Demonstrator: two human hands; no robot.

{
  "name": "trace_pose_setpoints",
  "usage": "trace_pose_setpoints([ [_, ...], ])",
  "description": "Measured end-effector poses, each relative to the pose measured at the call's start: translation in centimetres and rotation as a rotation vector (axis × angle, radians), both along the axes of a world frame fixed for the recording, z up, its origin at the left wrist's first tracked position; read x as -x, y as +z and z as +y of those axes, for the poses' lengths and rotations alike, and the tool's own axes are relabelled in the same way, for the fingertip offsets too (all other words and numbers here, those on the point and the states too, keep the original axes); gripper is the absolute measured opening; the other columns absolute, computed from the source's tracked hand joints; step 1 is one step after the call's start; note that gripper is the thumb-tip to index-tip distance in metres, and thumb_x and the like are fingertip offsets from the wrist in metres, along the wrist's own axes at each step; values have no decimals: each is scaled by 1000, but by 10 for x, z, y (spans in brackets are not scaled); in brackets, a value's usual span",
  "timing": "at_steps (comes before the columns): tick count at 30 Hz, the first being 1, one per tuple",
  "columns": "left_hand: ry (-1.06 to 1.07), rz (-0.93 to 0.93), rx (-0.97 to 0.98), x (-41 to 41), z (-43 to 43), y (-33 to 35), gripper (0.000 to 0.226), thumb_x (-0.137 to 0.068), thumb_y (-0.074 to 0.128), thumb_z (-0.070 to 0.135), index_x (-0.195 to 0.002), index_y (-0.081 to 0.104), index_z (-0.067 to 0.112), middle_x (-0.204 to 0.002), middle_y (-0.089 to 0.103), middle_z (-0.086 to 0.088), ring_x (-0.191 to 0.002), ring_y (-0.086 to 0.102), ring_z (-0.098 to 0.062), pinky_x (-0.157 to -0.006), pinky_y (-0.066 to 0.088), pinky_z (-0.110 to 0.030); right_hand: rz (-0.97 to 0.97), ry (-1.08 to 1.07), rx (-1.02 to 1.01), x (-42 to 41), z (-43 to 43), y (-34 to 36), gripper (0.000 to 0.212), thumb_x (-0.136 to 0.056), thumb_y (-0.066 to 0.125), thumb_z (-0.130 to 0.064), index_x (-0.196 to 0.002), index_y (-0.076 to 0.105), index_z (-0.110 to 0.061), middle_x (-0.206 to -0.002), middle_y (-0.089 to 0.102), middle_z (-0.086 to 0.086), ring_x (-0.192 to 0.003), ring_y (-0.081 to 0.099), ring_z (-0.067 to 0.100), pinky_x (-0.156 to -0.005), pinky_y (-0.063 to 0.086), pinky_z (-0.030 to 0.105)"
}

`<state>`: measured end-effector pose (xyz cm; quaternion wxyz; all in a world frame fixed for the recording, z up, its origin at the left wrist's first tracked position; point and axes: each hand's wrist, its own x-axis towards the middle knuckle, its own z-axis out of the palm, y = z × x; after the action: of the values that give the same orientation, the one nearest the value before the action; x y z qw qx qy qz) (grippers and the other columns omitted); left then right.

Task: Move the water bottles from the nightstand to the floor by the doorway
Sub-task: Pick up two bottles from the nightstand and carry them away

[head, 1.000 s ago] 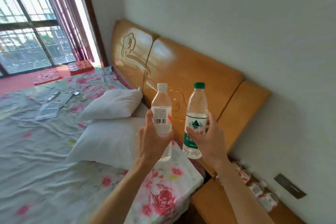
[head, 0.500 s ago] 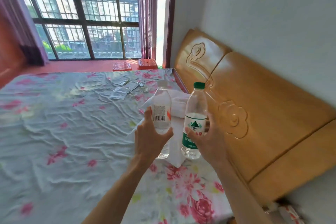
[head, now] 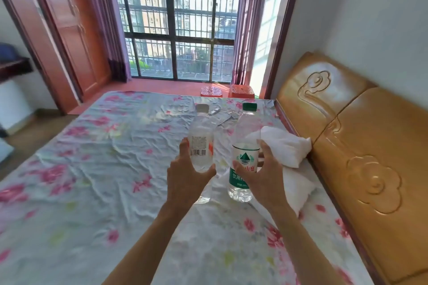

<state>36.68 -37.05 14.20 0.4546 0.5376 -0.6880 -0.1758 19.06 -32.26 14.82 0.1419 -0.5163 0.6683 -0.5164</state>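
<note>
My left hand (head: pixel 185 178) grips a clear water bottle with a white cap (head: pixel 201 143) around its middle and holds it upright over the bed. My right hand (head: pixel 264 176) grips a second clear bottle with a green cap and a green-and-white label (head: pixel 245 146), also upright, just right of the first. Both bottles are in the air in front of me, a little apart from each other. The nightstand and the doorway are out of view.
A bed with a flowered sheet (head: pixel 92 180) fills the lower view, with white pillows (head: pixel 284 148) against the wooden headboard (head: pixel 361 146) on the right. Two red stools (head: pixel 227 91) stand before the barred window (head: pixel 180 30). A wooden wardrobe (head: pixel 69 30) stands at the left.
My view has swung left, from the headboard and nightstand toward the window and wardrobe. Both hands keep the same hold on the bottles in front of me.
</note>
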Motion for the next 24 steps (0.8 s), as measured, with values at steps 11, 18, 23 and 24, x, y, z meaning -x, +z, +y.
trace_pose_setpoints([
  [11, 322, 2, 37, -170, -10, 5, 96, -65, 85, 41, -143, 34, 19, -116, 66, -3, -95, 67, -20, -79, 59, -40, 9, 329, 43, -161, -74, 8, 84, -70, 84, -38, -141, 42, -21, -96, 62, -9, -77, 66, 8, -68, 59, 36],
  [18, 586, 6, 44, -266, 1, 7, 96, -67, 83, 51, -144, 34, 21, -128, 61, -2, -109, 64, -20, -88, 57, -37, 25, 583, 50, -269, -108, 3, 77, -69, 83, -39, -135, 47, -26, -96, 63, -11, -79, 67, 7, -64, 57, 28],
  [23, 725, 32, 64, -329, 15, 12, 88, -66, 76, 62, -136, 40, 22, -118, 65, 2, -100, 65, -16, -81, 55, -29, 5, 769, 52, -345, -128, 8, 73, -68, 83, -40, -132, 48, -31, -88, 61, -20, -77, 66, 4, -65, 59, 37],
  [24, 757, 42, 69, -341, 17, 13, 87, -67, 76, 60, -136, 39, 24, -117, 65, 3, -99, 65, -15, -80, 55, -28, -12, 807, 51, -361, -133, 8, 74, -68, 84, -38, -132, 48, -30, -88, 62, -18, -77, 67, 6, -65, 59, 39],
])
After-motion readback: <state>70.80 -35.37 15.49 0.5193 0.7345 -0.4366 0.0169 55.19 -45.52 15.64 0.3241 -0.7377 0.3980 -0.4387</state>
